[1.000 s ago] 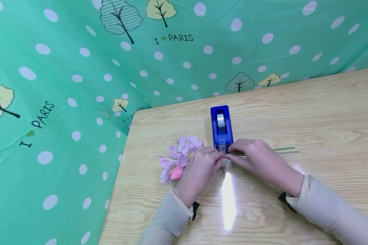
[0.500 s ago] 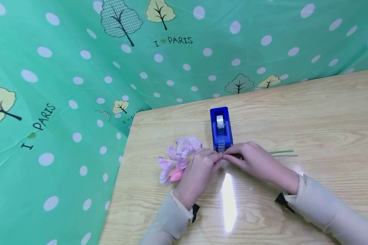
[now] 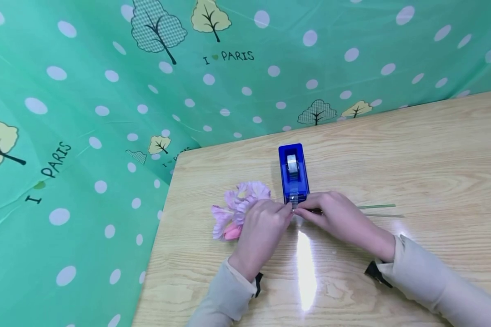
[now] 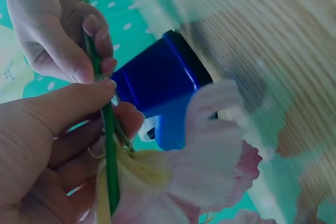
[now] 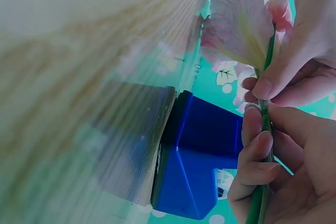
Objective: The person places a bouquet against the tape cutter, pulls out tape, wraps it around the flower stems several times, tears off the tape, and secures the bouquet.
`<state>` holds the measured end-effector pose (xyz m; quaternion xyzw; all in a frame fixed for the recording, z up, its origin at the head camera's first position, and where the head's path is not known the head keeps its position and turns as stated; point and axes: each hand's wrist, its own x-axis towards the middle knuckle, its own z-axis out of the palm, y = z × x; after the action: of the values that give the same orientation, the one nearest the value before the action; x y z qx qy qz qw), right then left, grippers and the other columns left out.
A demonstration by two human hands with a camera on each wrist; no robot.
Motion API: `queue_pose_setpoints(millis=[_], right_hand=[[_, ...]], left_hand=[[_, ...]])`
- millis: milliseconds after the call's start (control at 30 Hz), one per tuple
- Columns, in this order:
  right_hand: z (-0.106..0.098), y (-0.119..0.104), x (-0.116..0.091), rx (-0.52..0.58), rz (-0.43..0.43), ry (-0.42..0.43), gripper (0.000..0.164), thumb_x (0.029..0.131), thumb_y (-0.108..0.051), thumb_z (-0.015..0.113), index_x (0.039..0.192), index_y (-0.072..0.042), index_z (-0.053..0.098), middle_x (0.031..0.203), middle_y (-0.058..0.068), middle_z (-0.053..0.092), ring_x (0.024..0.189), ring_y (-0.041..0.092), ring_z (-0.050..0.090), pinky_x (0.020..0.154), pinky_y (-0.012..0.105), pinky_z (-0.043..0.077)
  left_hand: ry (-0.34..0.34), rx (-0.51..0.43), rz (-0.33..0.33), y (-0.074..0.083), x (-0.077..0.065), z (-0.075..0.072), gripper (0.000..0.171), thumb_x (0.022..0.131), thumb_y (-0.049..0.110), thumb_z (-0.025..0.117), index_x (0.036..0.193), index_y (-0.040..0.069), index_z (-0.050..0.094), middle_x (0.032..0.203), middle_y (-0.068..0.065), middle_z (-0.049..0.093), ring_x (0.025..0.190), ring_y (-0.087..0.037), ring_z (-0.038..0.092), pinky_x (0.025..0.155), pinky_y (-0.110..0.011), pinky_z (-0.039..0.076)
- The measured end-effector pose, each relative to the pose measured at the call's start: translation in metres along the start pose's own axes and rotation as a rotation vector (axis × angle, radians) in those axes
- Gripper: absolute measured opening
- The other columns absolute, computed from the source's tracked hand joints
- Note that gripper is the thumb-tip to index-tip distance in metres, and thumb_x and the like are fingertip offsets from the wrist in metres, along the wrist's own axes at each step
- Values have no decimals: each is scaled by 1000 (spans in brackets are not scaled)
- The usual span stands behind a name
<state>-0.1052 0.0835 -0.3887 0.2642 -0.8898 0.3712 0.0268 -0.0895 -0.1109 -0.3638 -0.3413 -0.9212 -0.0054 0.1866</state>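
My left hand (image 3: 262, 236) pinches the green stems (image 4: 110, 150) of a small bunch of artificial flowers just below the blooms. Pale purple flowers (image 3: 249, 195) and a pink tulip bud (image 3: 232, 231) stick out to its left. My right hand (image 3: 339, 222) grips the same stems right beside the left fingertips, its fingers curled round them in the right wrist view. The stem ends (image 3: 378, 206) reach out to the right past this hand. Directly behind the meeting fingertips stands a blue tape dispenser (image 3: 286, 181) with a roll of clear tape (image 3: 292, 165).
A wooden table (image 3: 433, 172) carries everything. Along its back and left side hangs a green dotted cloth (image 3: 118, 104). A bright light reflection (image 3: 306, 272) lies on the tabletop between the forearms.
Both hands stay on the stems in front of the dispenser, with small finger movements. The bunch has turned slightly, and the stem ends sit a little lower. The head view has shifted slightly.
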Motion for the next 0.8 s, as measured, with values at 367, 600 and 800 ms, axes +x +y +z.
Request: queue_pose_setpoints(millis=[367, 600, 800], right_hand=[[-4, -4, -3, -11, -8, 13, 13, 92, -20, 72, 102, -15, 79, 100, -2, 76, 97, 19, 72, 87, 40, 58], [-6, -6, -4, 7, 9, 8, 13, 94, -22, 69, 101, -17, 79, 98, -4, 76, 91, 14, 72, 83, 36, 59], [-8, -7, -2, 22, 115, -73, 29, 104, -28, 51, 87, -18, 73, 70, -10, 62, 66, 4, 54, 69, 30, 51]], left_hand=[[90, 11, 103, -1, -1, 2, 15, 82, 8, 79, 97, 11, 78, 89, 2, 76, 73, -8, 68, 72, -20, 52], [139, -1, 124, -2, -2, 2, 14, 82, 6, 79, 94, 12, 78, 87, 2, 76, 71, -7, 67, 68, -18, 52], [140, -9, 141, -2, -2, 3, 14, 82, 7, 79, 95, 12, 78, 85, 3, 76, 69, -6, 65, 65, -17, 50]])
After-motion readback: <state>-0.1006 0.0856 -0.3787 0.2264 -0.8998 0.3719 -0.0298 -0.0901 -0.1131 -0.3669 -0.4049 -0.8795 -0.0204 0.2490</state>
